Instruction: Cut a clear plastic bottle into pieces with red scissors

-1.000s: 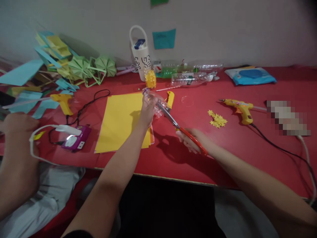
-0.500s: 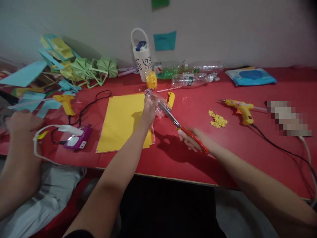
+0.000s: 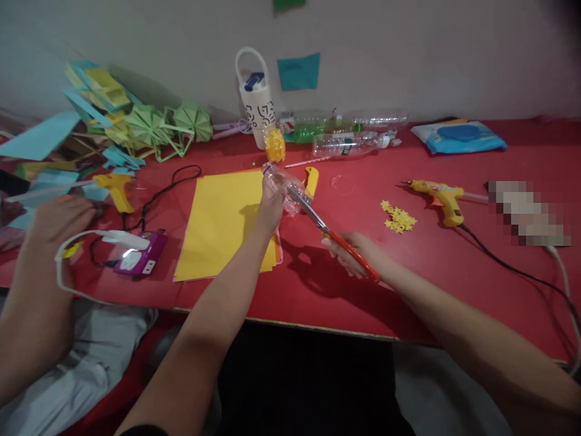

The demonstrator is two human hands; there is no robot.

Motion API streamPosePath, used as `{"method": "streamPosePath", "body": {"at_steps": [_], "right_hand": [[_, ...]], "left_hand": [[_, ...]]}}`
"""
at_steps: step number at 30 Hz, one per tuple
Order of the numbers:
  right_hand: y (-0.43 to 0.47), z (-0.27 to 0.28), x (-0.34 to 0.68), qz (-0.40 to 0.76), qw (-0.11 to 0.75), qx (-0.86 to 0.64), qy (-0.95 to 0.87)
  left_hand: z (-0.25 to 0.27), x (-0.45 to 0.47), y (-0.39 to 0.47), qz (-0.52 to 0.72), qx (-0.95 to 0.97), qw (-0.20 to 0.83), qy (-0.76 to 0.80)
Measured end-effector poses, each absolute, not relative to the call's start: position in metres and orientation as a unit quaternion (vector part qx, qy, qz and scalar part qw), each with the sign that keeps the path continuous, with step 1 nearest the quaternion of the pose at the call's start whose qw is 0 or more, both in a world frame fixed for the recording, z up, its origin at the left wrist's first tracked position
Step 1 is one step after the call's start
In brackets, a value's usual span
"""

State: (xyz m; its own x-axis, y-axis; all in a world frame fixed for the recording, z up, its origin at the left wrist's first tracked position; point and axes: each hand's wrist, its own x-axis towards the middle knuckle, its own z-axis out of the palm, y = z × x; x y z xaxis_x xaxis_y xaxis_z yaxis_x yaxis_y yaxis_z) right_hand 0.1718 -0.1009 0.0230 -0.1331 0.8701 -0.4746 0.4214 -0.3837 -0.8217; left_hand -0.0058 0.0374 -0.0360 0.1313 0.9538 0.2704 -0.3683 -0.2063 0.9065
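Observation:
My left hand (image 3: 272,203) is closed around a clear plastic bottle (image 3: 292,204), its purplish neck pointing up and away from me. In my right hand (image 3: 351,254) is a pair of scissors (image 3: 338,239) with red handles, their blades against the bottle's side. The blades look nearly together; how far they cut in is hard to make out. Below and left of the bottle lies a stack of yellow paper (image 3: 222,224). Just behind the bottle are a yellow-handled cutter (image 3: 311,180) and a yellow decorated piece (image 3: 275,145).
Yellow stars (image 3: 399,218) and a yellow glue gun (image 3: 438,197) lie to the right. Plastic bottles (image 3: 347,144), a white tumbler (image 3: 258,115) and a wipes pack (image 3: 458,138) line the wall. At left are another glue gun (image 3: 117,189), a purple power strip (image 3: 143,254) and another person's hand (image 3: 63,218).
The other person's hand at the left has moved right, toward the glue gun. My hands, the bottle and the scissors stay almost as they were; the view has shifted slightly.

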Motion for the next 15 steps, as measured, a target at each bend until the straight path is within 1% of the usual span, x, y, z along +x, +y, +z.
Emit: {"method": "streamPosePath", "body": {"at_steps": [8, 15], "right_hand": [[-0.101, 0.018, 0.173, 0.564, 0.211, -0.608, -0.517], [-0.103, 0.028, 0.171, 0.580, 0.222, -0.590, -0.516]], "left_hand": [[-0.029, -0.003, 0.034, 0.601, 0.491, 0.574, 0.260], [-0.036, -0.006, 0.038, 0.589, 0.535, 0.534, 0.285]]}}
